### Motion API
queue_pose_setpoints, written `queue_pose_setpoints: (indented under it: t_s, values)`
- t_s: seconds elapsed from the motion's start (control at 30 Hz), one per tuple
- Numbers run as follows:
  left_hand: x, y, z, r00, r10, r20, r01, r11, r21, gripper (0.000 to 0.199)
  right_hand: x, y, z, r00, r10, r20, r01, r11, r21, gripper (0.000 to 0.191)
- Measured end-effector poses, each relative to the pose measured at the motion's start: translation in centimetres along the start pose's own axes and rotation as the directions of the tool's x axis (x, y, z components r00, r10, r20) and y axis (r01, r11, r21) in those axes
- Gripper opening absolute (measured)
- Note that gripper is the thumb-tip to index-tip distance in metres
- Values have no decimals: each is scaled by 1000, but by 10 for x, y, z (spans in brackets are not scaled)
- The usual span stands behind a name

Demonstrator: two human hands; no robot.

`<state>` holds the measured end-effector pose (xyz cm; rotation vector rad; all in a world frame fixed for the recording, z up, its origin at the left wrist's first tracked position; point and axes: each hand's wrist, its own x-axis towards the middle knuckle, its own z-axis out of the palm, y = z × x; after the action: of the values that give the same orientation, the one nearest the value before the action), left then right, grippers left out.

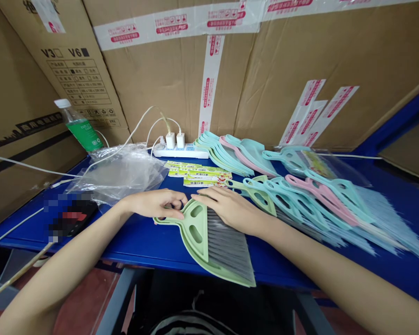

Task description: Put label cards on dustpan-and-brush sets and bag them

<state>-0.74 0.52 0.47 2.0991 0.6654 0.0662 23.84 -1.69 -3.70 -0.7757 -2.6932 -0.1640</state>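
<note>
A green hand brush (226, 242) with grey bristles lies on a matching green dustpan (199, 258) at the table's front edge. My left hand (157, 203) has its fingers curled round the handle end of the two. Across the upper edge of the brush rests my right hand (226, 207), palm down with fingers stretched out. To the right lies a row of brushes in blue, pink (321, 197) and green, partly behind my right forearm. Nested dustpans (226, 153), mostly blue with a pink one, sit behind. Yellow-green printed cards (199, 174) lie beyond my hands.
Clear plastic bags (125, 170) lie at the left, near a bottle with a green label (82, 130) and a dark phone (77, 218). A white power strip (185, 151) with cables stands before large cardboard boxes (174, 74). A bagged set (310, 163) lies back right.
</note>
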Motion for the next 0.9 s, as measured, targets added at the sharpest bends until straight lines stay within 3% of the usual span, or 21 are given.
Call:
queue_pose_setpoints:
  t_s: [0.23, 0.37, 0.6, 0.8, 0.9]
  values:
    - [0, -1, -1, 1000, -21, 10, 21, 1000, 14, 27, -4, 11, -5, 999, 21, -42, -26, 991, -130, 52]
    - [-1, 0, -2, 999, -31, 10, 31, 999, 22, 28, -4, 8, -10, 998, 40, -50, -48, 985, -167, 42]
    - [-5, 4, -5, 1000, -24, 14, 22, 994, 110, 27, -4, -5, -23, 990, 126, 65, -124, 992, -30, 17]
    - [-11, 6, -10, 999, -50, 14, 48, 991, 125, 29, -6, -10, -33, 954, 231, 193, -255, 961, 108, 44]
    - [-13, 7, -11, 997, -78, 11, 76, 988, 132, 30, -6, -9, -35, 942, 247, 227, -284, 947, 148, 38]
